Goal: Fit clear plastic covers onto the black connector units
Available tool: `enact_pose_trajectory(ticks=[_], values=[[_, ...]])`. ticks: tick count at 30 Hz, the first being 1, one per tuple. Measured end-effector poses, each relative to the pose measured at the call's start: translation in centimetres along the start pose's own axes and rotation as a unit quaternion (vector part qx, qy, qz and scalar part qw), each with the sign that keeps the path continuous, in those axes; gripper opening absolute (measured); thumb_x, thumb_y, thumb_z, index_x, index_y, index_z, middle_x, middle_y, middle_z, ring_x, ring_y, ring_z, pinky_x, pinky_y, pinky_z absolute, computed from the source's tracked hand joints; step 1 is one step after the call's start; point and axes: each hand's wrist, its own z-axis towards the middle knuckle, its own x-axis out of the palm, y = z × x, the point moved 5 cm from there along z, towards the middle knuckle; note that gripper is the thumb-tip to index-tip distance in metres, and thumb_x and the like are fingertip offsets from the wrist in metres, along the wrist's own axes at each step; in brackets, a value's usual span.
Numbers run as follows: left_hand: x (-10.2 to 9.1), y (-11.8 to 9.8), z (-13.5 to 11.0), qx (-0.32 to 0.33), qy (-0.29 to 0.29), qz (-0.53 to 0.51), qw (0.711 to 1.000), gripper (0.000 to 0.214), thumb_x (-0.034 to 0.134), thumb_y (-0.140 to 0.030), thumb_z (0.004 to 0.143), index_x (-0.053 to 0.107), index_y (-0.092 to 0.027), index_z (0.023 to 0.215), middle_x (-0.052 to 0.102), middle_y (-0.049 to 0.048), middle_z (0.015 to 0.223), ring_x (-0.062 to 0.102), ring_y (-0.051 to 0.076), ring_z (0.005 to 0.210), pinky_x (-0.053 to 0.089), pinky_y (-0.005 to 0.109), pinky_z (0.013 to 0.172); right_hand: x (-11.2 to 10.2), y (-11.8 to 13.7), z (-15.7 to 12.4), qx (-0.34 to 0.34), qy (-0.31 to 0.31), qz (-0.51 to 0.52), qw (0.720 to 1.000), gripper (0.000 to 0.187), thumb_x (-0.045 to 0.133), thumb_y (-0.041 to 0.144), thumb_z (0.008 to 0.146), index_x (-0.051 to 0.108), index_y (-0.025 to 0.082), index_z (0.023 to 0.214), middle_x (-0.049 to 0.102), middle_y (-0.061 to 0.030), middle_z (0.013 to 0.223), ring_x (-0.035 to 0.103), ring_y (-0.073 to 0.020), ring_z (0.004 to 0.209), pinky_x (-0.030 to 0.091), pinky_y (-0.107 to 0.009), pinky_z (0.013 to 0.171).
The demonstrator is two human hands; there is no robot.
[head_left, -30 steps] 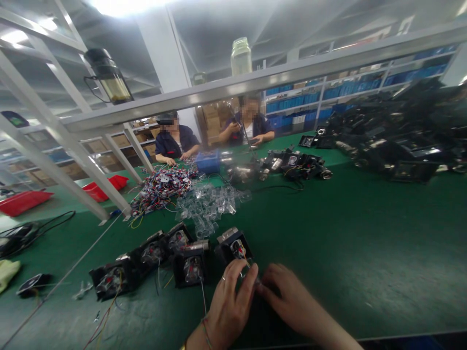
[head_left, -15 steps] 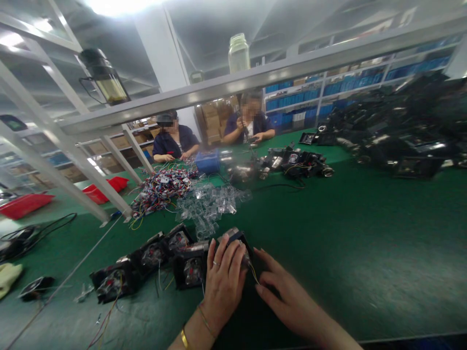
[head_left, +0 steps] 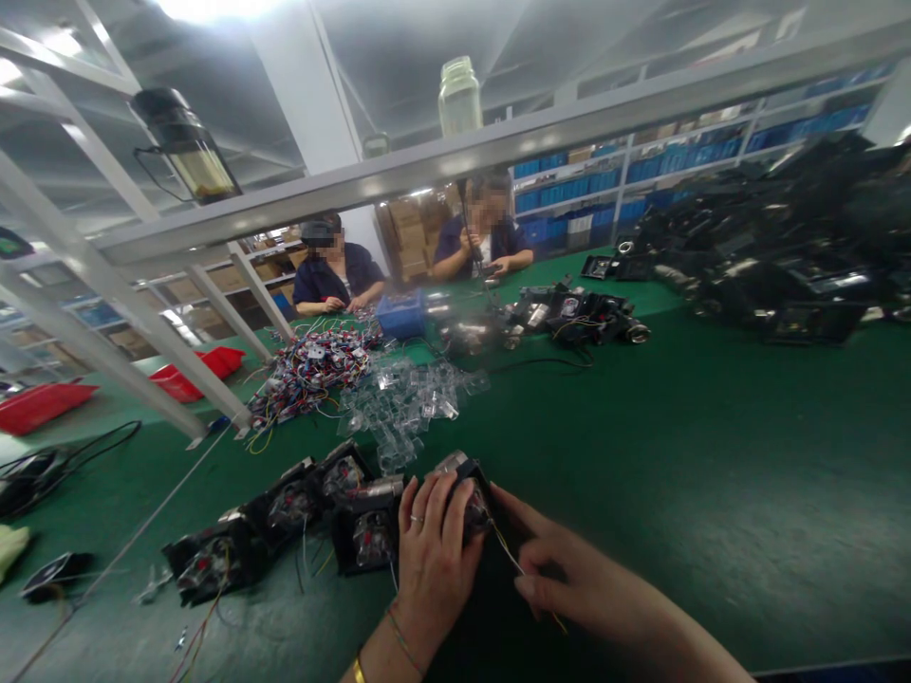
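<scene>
My left hand [head_left: 439, 541] lies over a black plastic housing [head_left: 466, 469] with a silvery cylindrical part at its top, fingers curled across it and hiding much of it. Thin yellow and white wires [head_left: 507, 548] run out of the housing's right side. Those wires are pinched between the thumb and bent fingers of my right hand [head_left: 559, 560], whose index finger reaches to the housing's edge. Just left of my left hand sits a similar black housing [head_left: 364, 543] with clear and red parts inside. Several more such housings [head_left: 213, 567] stand in a row further left.
Beyond the housings lie a heap of clear plastic pieces [head_left: 405, 408] and a pile of wired connectors [head_left: 320, 365]. A blue bin [head_left: 400, 315] stands behind them. Many black housings [head_left: 783, 247] are heaped at the right. Two people sit across the green table [head_left: 683, 455].
My right hand has moved slightly right and down, drawing the wires out from the housing. My left hand stays on the housing. The view has shifted slightly.
</scene>
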Motion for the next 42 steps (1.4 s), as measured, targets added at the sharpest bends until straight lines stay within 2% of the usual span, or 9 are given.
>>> enact_pose_trajectory(ticks=[4, 8, 13, 14, 19, 24, 30, 36, 42], values=[[-0.1, 0.2, -0.2, -0.002, 0.009, 0.018, 1.000, 0.037, 0.053, -0.022, 0.097, 0.057, -0.018, 0.133, 0.059, 0.0123, 0.134, 0.054, 0.028, 0.125, 0.043, 0.049, 0.107, 0.0, -0.5, -0.1, 0.011, 0.028, 0.026, 0.999, 0.029, 0.066, 0.039, 0.092, 0.076, 0.022, 0.070, 0.019, 0.0037, 0.170, 0.035, -0.0268, 0.150, 0.039, -0.044, 0.117], [-0.3, 0.6, -0.6, -0.006, 0.029, 0.013, 0.999, 0.042, 0.052, -0.015, 0.094, 0.056, -0.018, 0.136, 0.055, 0.0124, 0.136, 0.052, 0.029, 0.125, 0.047, 0.048, 0.104, -0.3, -0.3, 0.6, -0.026, 0.027, 0.051, 0.998, 0.041, 0.064, 0.055, 0.091, 0.075, 0.021, 0.071, 0.038, -0.0027, 0.162, 0.041, -0.0301, 0.146, 0.038, -0.045, 0.116], [-0.4, 1.2, -0.8, -0.004, 0.075, -0.020, 0.997, 0.047, 0.057, -0.015, 0.093, 0.053, -0.022, 0.139, 0.052, 0.0103, 0.138, 0.049, 0.028, 0.127, 0.047, 0.048, 0.106, -1.2, -1.2, 3.0, 0.024, -0.076, 0.031, 0.996, 0.027, 0.051, 0.045, 0.099, 0.063, 0.021, 0.101, 0.073, -0.0071, 0.105, 0.070, -0.0229, 0.096, 0.058, -0.042, 0.088], [-0.5, 1.3, -0.7, 0.000, 0.079, -0.024, 0.997, 0.046, 0.056, -0.015, 0.094, 0.053, -0.022, 0.139, 0.052, 0.0105, 0.139, 0.049, 0.028, 0.127, 0.048, 0.048, 0.105, -1.1, -1.3, 3.6, 0.024, -0.084, 0.027, 0.996, 0.023, 0.056, 0.038, 0.096, 0.059, 0.021, 0.111, 0.073, -0.0065, 0.105, 0.071, -0.0222, 0.095, 0.058, -0.041, 0.087], [-1.0, 1.3, -0.1, 0.018, 0.056, -0.010, 0.998, 0.039, 0.048, -0.014, 0.097, 0.057, -0.023, 0.134, 0.057, 0.0096, 0.131, 0.054, 0.026, 0.120, 0.049, 0.045, 0.103, 0.2, -0.5, 6.2, -0.055, -0.039, 0.008, 0.998, 0.079, 0.068, 0.016, 0.078, 0.035, 0.022, 0.150, 0.056, -0.0139, 0.147, 0.054, -0.0264, 0.135, 0.042, -0.050, 0.115], [-1.2, 1.3, 1.4, 0.029, 0.113, 0.030, 0.993, 0.049, 0.051, -0.011, 0.094, 0.049, -0.022, 0.142, 0.064, 0.0048, 0.119, 0.061, 0.022, 0.109, 0.032, 0.053, 0.117, 0.1, -1.0, 7.2, -0.074, -0.023, 0.029, 0.997, 0.065, 0.068, 0.019, 0.082, 0.047, 0.027, 0.144, 0.060, -0.0107, 0.144, 0.060, -0.0275, 0.129, 0.048, -0.049, 0.109], [-1.4, 1.4, 2.8, 0.067, 0.147, 0.122, 0.979, 0.055, 0.067, -0.014, 0.081, 0.055, -0.015, 0.134, 0.067, 0.0061, 0.113, 0.065, 0.024, 0.098, 0.047, 0.047, 0.104, 0.6, -0.9, 6.8, -0.043, -0.011, 0.026, 0.999, 0.071, 0.065, 0.015, 0.080, 0.043, 0.025, 0.146, 0.062, -0.0115, 0.142, 0.060, -0.0266, 0.129, 0.045, -0.047, 0.112], [-0.7, 4.3, 1.9, 0.029, 0.132, 0.091, 0.987, 0.044, 0.079, -0.034, 0.076, 0.063, -0.018, 0.113, 0.070, 0.0025, 0.098, 0.068, 0.025, 0.090, 0.049, 0.051, 0.102, 1.6, -1.3, 7.3, -0.007, -0.023, -0.040, 0.999, 0.070, 0.061, 0.014, 0.074, 0.044, 0.023, 0.141, 0.062, -0.0135, 0.142, 0.061, -0.0270, 0.128, 0.046, -0.044, 0.111], [0.3, 8.0, 1.1, -0.038, 0.278, 0.053, 0.958, 0.049, 0.078, -0.028, 0.076, 0.062, -0.023, 0.123, 0.070, 0.0057, 0.113, 0.070, 0.027, 0.093, 0.057, 0.037, 0.079, 2.6, -3.0, 9.9, -0.066, 0.001, -0.052, 0.997, 0.079, 0.061, 0.020, 0.073, 0.038, 0.018, 0.149, 0.054, -0.0157, 0.150, 0.056, -0.0292, 0.133, 0.046, -0.044, 0.111]])
